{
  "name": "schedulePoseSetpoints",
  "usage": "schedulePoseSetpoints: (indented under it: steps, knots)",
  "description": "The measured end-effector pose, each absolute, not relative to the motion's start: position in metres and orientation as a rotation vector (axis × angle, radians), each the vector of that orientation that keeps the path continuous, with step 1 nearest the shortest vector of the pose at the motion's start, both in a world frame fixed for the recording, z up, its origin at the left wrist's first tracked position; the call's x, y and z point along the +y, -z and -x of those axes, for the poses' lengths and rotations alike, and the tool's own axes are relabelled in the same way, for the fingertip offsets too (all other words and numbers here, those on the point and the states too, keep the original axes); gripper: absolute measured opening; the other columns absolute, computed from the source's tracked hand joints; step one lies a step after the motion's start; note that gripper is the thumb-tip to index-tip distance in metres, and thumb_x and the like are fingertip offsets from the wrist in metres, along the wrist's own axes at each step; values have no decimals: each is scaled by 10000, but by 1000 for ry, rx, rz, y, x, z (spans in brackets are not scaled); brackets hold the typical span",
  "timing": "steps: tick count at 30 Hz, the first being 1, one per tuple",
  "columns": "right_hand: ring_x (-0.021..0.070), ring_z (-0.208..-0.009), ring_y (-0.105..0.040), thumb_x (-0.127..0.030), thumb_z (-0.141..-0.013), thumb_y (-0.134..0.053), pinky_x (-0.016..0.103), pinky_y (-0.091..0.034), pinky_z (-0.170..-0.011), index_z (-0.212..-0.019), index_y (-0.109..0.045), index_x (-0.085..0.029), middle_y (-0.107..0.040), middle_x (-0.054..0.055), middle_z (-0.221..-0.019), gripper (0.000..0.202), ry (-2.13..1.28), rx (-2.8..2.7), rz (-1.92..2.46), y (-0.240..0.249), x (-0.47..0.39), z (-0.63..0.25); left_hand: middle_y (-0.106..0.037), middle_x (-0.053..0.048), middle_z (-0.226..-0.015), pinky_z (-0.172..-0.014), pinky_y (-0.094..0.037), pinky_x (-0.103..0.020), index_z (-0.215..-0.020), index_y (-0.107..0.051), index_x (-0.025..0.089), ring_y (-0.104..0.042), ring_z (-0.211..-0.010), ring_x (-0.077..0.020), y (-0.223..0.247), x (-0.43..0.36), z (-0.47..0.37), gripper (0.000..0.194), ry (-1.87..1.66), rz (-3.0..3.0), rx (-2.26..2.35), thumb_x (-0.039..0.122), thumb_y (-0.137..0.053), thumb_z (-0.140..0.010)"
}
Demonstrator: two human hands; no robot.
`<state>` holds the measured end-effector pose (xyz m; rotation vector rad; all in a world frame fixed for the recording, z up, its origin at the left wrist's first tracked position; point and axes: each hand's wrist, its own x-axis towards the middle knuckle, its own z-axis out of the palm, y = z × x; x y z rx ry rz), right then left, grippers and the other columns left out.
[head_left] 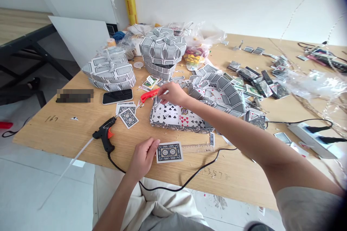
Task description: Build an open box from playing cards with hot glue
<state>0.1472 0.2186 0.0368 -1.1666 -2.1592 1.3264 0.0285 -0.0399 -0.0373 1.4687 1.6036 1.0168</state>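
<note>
My left hand (144, 156) grips the left end of a patterned playing card (170, 152) between thumb and fingers, low over the front of the table. My right hand (173, 95) reaches across to a shallow tray (181, 128) built from playing cards. Its fingertips are pinched together at the tray's left back corner, right by a red utility knife (149, 95); what they hold, if anything, I cannot make out. Loose cards (128, 117) lie left of the tray. In front of these rests a black hot glue gun (105, 134) with a long glue stick in it.
Two lidded card-built boxes (110, 70) (162, 48) stand at the back, and an open card basket (217, 92) behind the tray. A phone (118, 96), a clear ruler (197, 148) and a power strip (316, 139) lie about. The glue gun's cord (187, 187) crosses the front edge.
</note>
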Motion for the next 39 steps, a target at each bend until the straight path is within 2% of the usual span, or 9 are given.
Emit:
schedulePoseSetpoints:
  steps: [5, 9, 11, 14, 18, 27, 33, 39]
  knots:
    - [160, -644, -780, 24, -858, -659, 276, -640, -593, -807, -715, -166, -773, 34, -808, 205, -1305, -2154, 1165, -38, 215, -150, -472, 57, -606, -627, -345, -285, -712, -440, 233, -475, -581, -131, 36, -41, -29, 485, -1026, -1479, 1611, 474, -460, -1132]
    - [128, -627, -743, -13, -891, -664, 276, -585, -605, -878, -757, -156, -806, 50, -940, 171, -1166, -2281, 1105, -40, 213, -162, -470, 55, -621, -630, -341, -284, -720, -441, 231, -462, -590, -130, 36, -41, -28, 481, -1027, -1476, 1601, 472, -455, -1136]
    - [127, -658, -731, -56, -909, -699, 294, -572, -678, -952, -795, -160, -813, 47, -959, 148, -1036, -2502, 997, -38, 211, -168, -467, 55, -627, -632, -338, -285, -724, -444, 230, -457, -596, -129, 36, -42, -28, 478, -1025, -1481, 1598, 473, -459, -1136]
    - [187, -799, -745, -137, -918, -770, 328, -535, -796, -1118, -835, -187, -814, 53, -918, 216, -818, -2861, 831, -32, 206, -173, -448, 58, -617, -632, -332, -290, -723, -441, 231, -446, -588, -130, 36, -41, -28, 481, -1017, -1483, 1602, 476, -457, -1137]
    - [249, -887, -755, -215, -959, -771, 341, -481, -780, -1340, -781, -214, -826, 87, -973, 382, -670, -3071, 791, -19, 203, -170, -454, 55, -623, -634, -330, -294, -723, -431, 232, -452, -593, -132, 36, -41, -29, 486, -1011, -1484, 1608, 485, -452, -1137]
    - [229, -834, -709, -257, -890, -895, 307, -416, -696, -1196, -745, -192, -787, 53, -907, 347, -685, -3045, 849, -18, 204, -178, -470, 48, -633, -640, -334, -298, -728, -426, 233, -467, -604, -137, 35, -41, -29, 484, -997, -1487, 1623, 494, -442, -1135]
    - [204, -810, -671, -150, -934, -803, 300, -399, -712, -1106, -729, -203, -759, 42, -894, 194, -671, -2972, 871, -23, 191, -192, -491, 42, -640, -639, -336, -297, -726, -423, 233, -468, -608, -137, 36, -41, -30, 473, -1002, -1493, 1630, 477, -450, -1131]
    - [204, -804, -688, 10, -877, -644, 304, -417, -717, -1009, -750, -183, -793, 71, -922, 258, -697, -2882, 919, -24, 181, -207, -491, 42, -645, -641, -333, -298, -730, -420, 232, -477, -614, -136, 36, -41, -31, 473, -988, -1504, 1630, 480, -444, -1133]
